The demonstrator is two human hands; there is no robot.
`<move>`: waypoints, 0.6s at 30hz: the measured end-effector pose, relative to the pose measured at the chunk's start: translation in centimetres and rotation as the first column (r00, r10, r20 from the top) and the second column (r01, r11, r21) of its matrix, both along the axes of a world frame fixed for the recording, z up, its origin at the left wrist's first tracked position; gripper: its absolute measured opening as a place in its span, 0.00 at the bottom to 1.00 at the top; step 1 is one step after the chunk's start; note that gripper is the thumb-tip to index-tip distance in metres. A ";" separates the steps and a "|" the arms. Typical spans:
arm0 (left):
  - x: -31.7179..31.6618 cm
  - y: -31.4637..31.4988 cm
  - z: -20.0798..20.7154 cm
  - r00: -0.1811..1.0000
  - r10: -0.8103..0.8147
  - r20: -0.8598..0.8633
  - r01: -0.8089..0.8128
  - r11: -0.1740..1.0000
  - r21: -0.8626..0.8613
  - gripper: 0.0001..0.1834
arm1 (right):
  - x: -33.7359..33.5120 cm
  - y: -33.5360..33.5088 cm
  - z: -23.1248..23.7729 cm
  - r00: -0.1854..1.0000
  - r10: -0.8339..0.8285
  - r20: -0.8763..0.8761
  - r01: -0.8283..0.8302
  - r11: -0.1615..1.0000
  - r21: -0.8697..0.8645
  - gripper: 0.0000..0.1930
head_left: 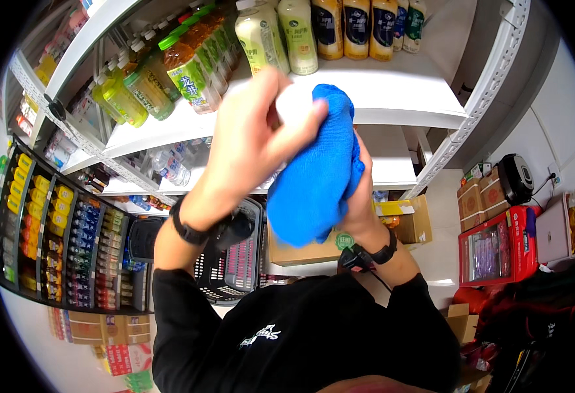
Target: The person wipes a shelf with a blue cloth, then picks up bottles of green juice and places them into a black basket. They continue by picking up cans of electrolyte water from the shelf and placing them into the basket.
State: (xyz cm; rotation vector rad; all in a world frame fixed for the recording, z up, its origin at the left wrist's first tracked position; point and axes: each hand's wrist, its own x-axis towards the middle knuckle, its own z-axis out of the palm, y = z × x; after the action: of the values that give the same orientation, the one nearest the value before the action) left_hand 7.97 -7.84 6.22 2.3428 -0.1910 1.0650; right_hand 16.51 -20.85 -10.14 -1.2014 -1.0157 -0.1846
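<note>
Two items in grip near ctr of frame, head view: L hand (248, 134) clasps a blurred white rounded item (294, 103), R hand (362, 200) grasps a blue cloth (313, 177) touching it. White shelf (399, 95) w/ drink bottles (297, 39) spans upper frame; black basket (210, 275) lower L of ctr, red box (526, 236) far R.

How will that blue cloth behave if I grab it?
The blue cloth is likely floppy, judging by its soft folds against the right hand. Its fuzzy-looking surface suggests it probably won't slip easily.
</note>
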 end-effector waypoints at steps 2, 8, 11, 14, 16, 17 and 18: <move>2.6 1.0 0.8 0.995 0.027 0.095 -0.025 1.000 -0.017 0.19 | 1.3 -1.0 -0.7 0.957 -0.168 0.235 0.178 0.984 -0.025 0.49; 8.0 4.4 6.4 0.966 0.256 0.044 -0.254 0.966 -0.053 0.22 | 1.9 -4.5 -2.3 0.929 -0.261 0.264 0.306 0.940 -0.149 0.37; 11.1 5.9 7.6 0.957 0.284 0.062 -0.285 0.958 0.018 0.26 | 1.7 -5.5 -3.2 0.925 -0.286 0.252 0.331 0.931 -0.158 0.40; 14.3 7.2 7.8 0.959 0.282 0.031 -0.284 0.955 0.084 0.27 | 1.9 -6.4 -3.3 0.923 -0.290 0.253 0.335 0.929 -0.155 0.40; 15.4 7.9 7.3 0.952 0.307 0.005 -0.306 0.949 0.079 0.28 | 1.8 -6.9 -3.1 0.917 -0.293 0.272 0.344 0.924 -0.163 0.40; 15.7 8.1 7.2 0.942 0.334 -0.023 -0.330 0.939 0.095 0.28 | 1.8 -7.1 -3.1 0.914 -0.294 0.281 0.348 0.922 -0.168 0.40; 15.9 8.2 7.1 0.925 0.378 -0.030 -0.373 0.921 0.117 0.28 | 1.8 -7.3 -3.1 0.911 -0.296 0.286 0.351 0.922 -0.165 0.40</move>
State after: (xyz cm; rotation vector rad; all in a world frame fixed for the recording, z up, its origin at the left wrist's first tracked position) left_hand 23.86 0.37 13.29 2.5685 0.2388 1.1922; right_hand 18.26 -28.16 -13.26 -1.5729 -1.0716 -0.5162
